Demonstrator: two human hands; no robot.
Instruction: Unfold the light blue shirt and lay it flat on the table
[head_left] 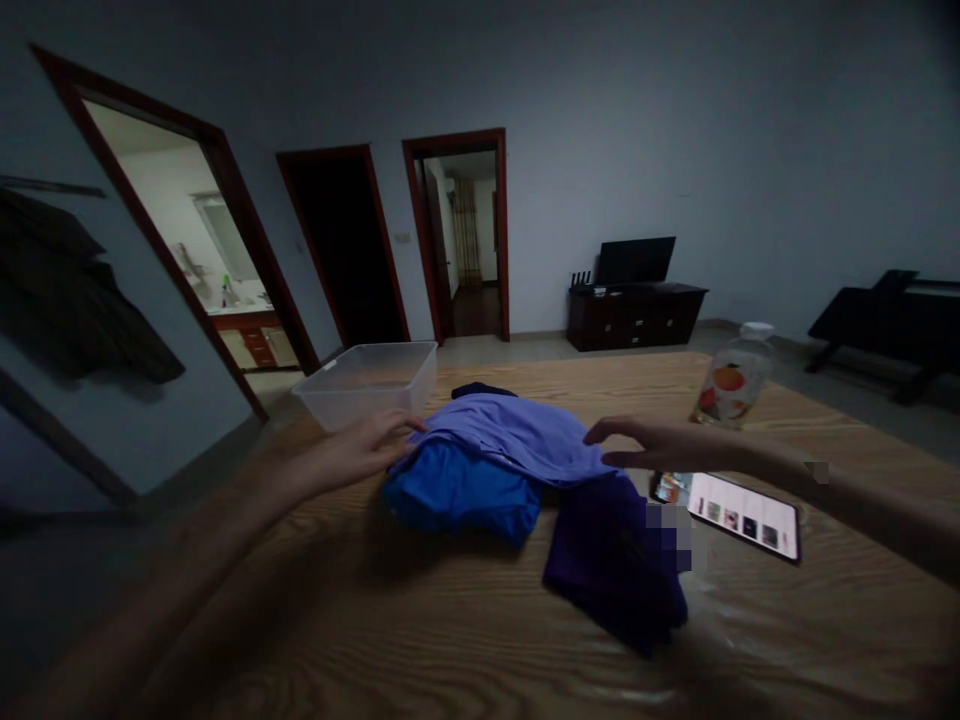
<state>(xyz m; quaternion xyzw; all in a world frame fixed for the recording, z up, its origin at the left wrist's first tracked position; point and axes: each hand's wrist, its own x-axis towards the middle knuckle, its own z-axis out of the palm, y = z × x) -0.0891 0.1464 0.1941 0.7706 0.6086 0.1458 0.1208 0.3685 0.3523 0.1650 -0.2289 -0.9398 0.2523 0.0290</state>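
Observation:
A rumpled lavender cloth [517, 430] lies over a bright blue cloth [461, 490] on the wooden table. From beneath its right side a dark purple cloth [615, 570] spreads toward me, and a navy cloth [480, 390] peeks out behind. My left hand [375, 440] is at the left edge of the pile, fingers stretched out over the lavender and blue cloths. My right hand [634, 440] is by the right end of the lavender cloth, fingers bent and apart, holding nothing that I can see. Whether its fingertips touch the cloth I cannot tell.
A clear plastic bin [371, 380] stands behind my left hand. Past my right forearm is a large clear bottle [735, 375] with a white cap. A lit phone [739, 515] lies below that forearm on the wooden table [420, 640].

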